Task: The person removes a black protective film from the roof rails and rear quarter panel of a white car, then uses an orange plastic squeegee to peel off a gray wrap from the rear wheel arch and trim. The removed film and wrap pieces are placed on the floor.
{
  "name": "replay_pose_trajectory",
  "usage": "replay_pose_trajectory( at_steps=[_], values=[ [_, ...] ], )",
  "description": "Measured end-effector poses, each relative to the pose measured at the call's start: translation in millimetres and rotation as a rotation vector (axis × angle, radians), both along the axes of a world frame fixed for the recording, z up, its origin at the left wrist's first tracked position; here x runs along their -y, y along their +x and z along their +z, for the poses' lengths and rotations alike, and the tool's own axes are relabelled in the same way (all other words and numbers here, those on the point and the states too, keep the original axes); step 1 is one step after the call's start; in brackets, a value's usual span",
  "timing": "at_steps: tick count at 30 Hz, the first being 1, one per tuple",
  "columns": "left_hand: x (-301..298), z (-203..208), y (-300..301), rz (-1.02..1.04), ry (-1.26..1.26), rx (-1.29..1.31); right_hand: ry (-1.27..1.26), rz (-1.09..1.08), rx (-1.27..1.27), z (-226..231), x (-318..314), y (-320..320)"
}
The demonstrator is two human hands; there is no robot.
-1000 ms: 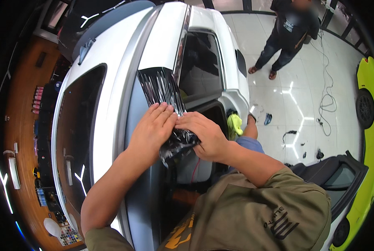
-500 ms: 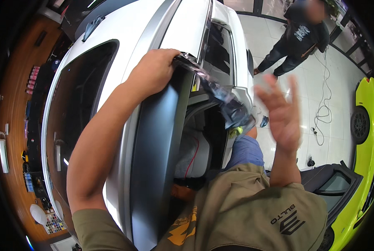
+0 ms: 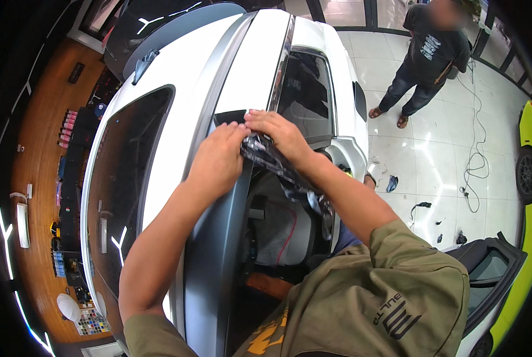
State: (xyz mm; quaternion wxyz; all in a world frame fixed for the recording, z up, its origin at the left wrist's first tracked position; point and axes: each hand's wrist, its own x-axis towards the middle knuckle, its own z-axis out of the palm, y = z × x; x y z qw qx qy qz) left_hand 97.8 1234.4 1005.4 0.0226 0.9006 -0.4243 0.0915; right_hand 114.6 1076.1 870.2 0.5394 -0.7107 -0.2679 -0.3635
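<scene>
My left hand [image 3: 219, 153] is closed on the upper end of a strip of glossy black film [image 3: 272, 159] at the roof edge of a white car [image 3: 251, 59]. My right hand [image 3: 282, 135] meets it there, fingertips bent over the same end and pressed close to my left fingers. Crumpled and shiny, the film hangs below my right wrist over the door opening, its lower part passing behind my right forearm. A dark patch [image 3: 231, 116] shows on the roof edge just beyond my fingers. Under my left forearm runs a smooth grey-blue panel [image 3: 212, 238].
Inside the opening lies a light seat cover [image 3: 285, 229] with a red line. A person [image 3: 429, 53] stands on the tiled floor at the far right, beside a loose cable [image 3: 477, 157]. A yellow-green car [image 3: 531, 238] borders the right; an opened door [image 3: 492, 268] sits nearer.
My right hand has swung left from beside the film up to its top end, joining my left hand. The film now hangs lower beneath my right wrist.
</scene>
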Motion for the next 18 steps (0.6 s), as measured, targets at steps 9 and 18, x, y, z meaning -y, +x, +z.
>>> replay_pose_trajectory(
  at_steps=[9, 18],
  values=[
    [-23, 5, -66, -0.117, 0.016, -0.029, -0.070, 0.031, -0.064, 12, -18, -85],
    [-27, 14, -80, -0.214, 0.057, 0.032, -0.041, 0.049, -0.036, 13, -24, -102]
  ],
)
